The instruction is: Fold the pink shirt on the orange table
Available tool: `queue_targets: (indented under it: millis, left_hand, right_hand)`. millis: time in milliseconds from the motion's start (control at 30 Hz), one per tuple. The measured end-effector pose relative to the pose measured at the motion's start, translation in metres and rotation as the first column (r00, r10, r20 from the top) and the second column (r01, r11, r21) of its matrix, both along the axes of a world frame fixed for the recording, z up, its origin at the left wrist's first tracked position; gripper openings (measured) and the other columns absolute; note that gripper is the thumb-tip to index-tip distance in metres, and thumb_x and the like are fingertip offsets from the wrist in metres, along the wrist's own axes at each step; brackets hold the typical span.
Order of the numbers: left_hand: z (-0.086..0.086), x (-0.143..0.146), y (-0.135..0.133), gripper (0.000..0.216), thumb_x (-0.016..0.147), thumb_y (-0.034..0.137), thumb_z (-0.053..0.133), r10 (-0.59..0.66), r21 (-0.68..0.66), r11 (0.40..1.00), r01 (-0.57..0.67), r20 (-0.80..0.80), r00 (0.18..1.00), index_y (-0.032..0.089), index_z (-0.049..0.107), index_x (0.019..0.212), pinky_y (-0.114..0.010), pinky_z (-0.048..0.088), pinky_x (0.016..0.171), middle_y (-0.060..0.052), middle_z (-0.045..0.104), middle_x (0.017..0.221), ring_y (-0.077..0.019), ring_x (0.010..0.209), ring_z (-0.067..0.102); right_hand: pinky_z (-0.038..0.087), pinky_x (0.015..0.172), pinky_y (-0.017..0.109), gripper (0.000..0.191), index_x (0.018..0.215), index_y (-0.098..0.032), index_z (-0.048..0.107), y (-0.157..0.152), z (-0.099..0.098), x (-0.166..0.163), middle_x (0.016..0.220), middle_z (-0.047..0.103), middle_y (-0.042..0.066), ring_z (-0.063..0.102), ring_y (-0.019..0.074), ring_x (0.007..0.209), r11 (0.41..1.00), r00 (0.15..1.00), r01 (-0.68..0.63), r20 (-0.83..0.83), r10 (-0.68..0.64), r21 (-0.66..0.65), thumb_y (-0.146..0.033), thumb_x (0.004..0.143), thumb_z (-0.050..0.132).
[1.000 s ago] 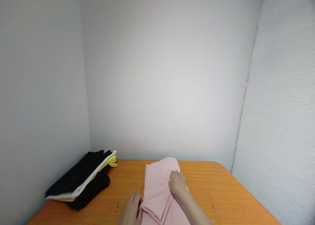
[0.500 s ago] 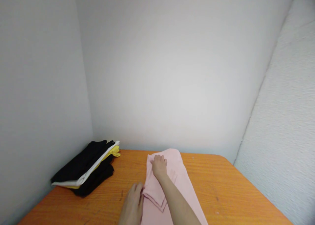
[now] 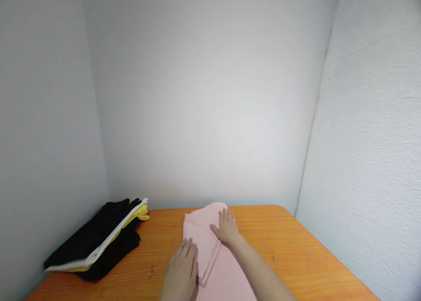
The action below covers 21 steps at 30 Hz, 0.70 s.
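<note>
A pink garment [image 3: 226, 274] lies lengthwise on the wooden table, with a strip that looks like a sleeve [image 3: 203, 252] folded over its top side. My right hand [image 3: 226, 227] rests palm down on the upper right of the cloth, its fingers spread and the thumb pointing left. At the garment's left edge, my left hand [image 3: 180, 266] lies over the border of the folded part with fingers stretched out. Neither hand grips the fabric. The near end of the garment runs out of the bottom of the view.
To the left, a stack of folded clothes [image 3: 95, 235] in black, white and yellow sits on the wooden table [image 3: 283, 252], near the left wall. Pale walls [image 3: 197, 94] stand behind the table and along its right side.
My right hand has let go of the pinched cloth and moved right, now flat with fingers spread. My left hand has shifted onto the garment's edge. The view has turned slightly right.
</note>
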<state>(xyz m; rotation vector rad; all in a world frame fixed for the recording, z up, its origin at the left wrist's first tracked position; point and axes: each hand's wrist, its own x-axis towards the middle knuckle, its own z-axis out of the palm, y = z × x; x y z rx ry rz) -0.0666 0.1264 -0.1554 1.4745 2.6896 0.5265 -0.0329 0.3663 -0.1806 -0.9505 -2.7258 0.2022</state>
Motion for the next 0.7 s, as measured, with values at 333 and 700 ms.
queue_targets:
  millis: [333,700]
  left_hand:
    - [-0.020,-0.027,0.033,0.073,0.091,0.051,0.030,-0.036,-0.105,0.994,0.033,-0.021,0.999,0.005,0.024,0.148,-0.047,0.013,0.121,-0.016,0.012,0.157,-0.0286,0.146,0.009]
    - [-0.028,-0.033,0.042,0.071,0.090,0.048,0.030,-0.003,-0.105,0.994,-0.008,-0.110,0.994,0.006,0.026,0.148,-0.046,0.015,0.120,-0.015,0.014,0.157,-0.0276,0.147,0.011]
  right_hand:
    - [-0.002,0.116,0.048,0.091,0.150,-0.005,0.022,0.036,-0.025,-0.010,0.157,0.016,0.018,0.004,0.0293,0.146,1.000,0.995,0.008,0.096,-0.007,-0.004,-0.072,0.089,0.024]
    - [-0.004,0.117,0.048,0.081,0.148,-0.001,0.026,0.038,-0.015,-0.013,0.155,0.020,0.021,0.007,0.0293,0.146,0.998,1.000,-0.016,-0.003,0.017,0.061,-0.061,0.095,0.023]
